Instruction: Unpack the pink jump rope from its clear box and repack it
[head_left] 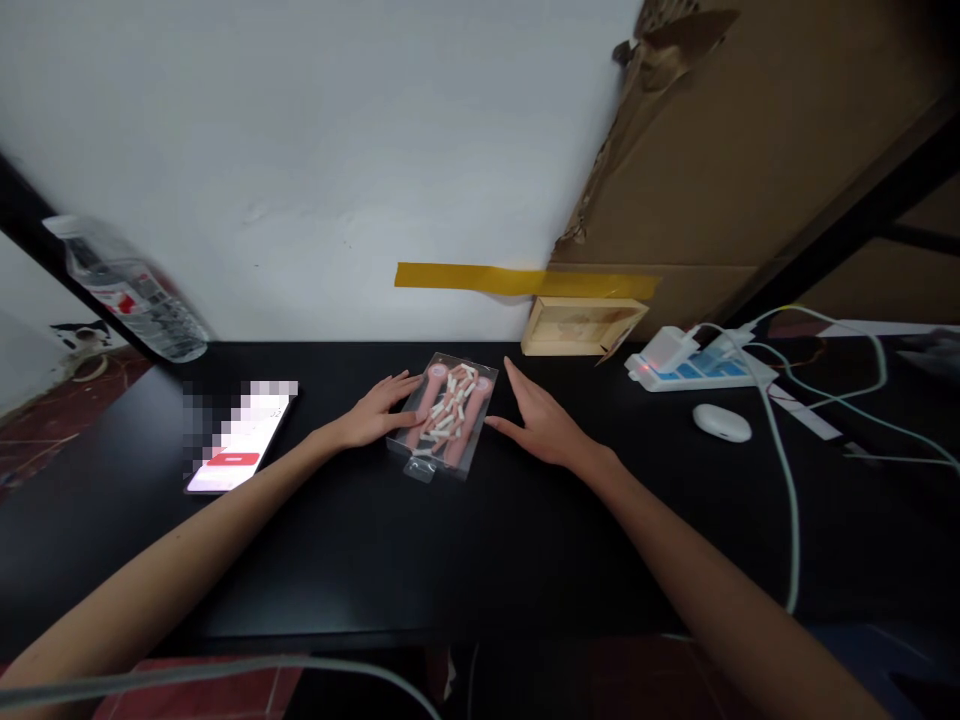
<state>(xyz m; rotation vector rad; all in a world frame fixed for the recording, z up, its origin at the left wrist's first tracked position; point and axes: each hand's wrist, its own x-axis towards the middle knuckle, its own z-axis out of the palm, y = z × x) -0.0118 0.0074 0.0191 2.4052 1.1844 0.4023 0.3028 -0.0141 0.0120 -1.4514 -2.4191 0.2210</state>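
A clear plastic box (450, 452) lies on the black table, tilted slightly, its hang tab pointing toward me. Inside it is a jump rope (452, 402) with two pink handles and pink and white beads. My left hand (373, 412) is at the box's left side, fingers stretched out and the thumb over its edge; it appears to touch the box without gripping it. On the other side my right hand (546, 420) is open, fingers extended and thumb apart, close to the box's right edge. Nothing is held in it.
A lit phone (244, 445) lies left, with a plastic bottle (135, 290) leaning behind it. Against the wall stands a shallow wooden box (581, 325). At right are a power strip (694, 372), a white earbud case (721, 422) and loose cables (784, 480). The table's front edge (450, 638) is near me.
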